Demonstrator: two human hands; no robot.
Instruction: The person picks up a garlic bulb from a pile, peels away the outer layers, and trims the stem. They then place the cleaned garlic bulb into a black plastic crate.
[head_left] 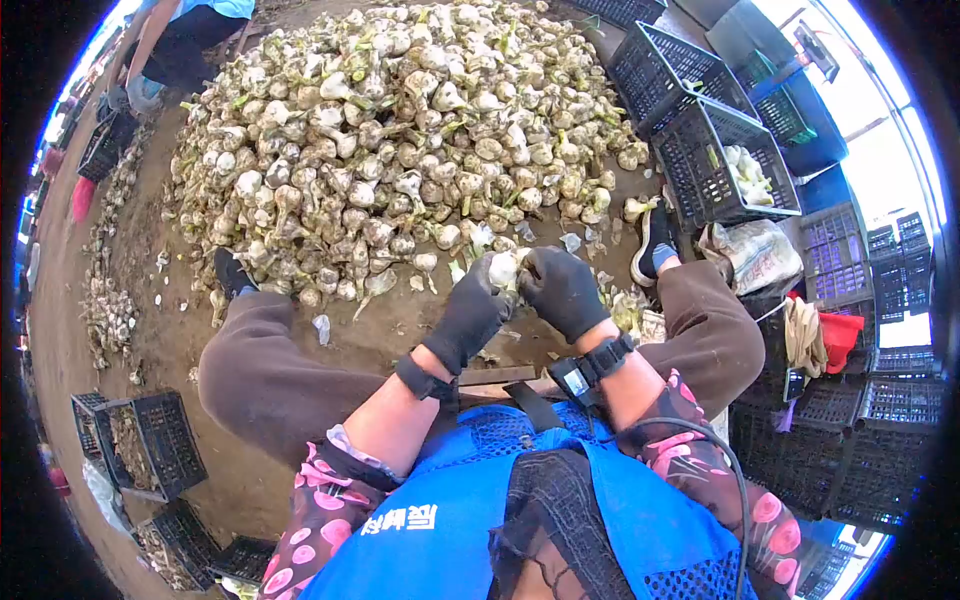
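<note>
A white garlic bulb [503, 268] sits between my two black-gloved hands, above my knees. My left hand [468, 312] grips it from the left and below. My right hand [560, 288] closes on it from the right. Just beyond my feet a big pile of garlic bulbs [400, 130] with stems covers the dirt ground. Loose skins and stem bits [625, 305] lie on the ground under my hands.
Black plastic crates [700, 150] stand at the right, one holding trimmed bulbs [748, 172]. More crates [150, 440] sit at lower left. A white sack [760, 252] and red cloth [838, 335] lie at right. Another person [170, 40] crouches at the top left.
</note>
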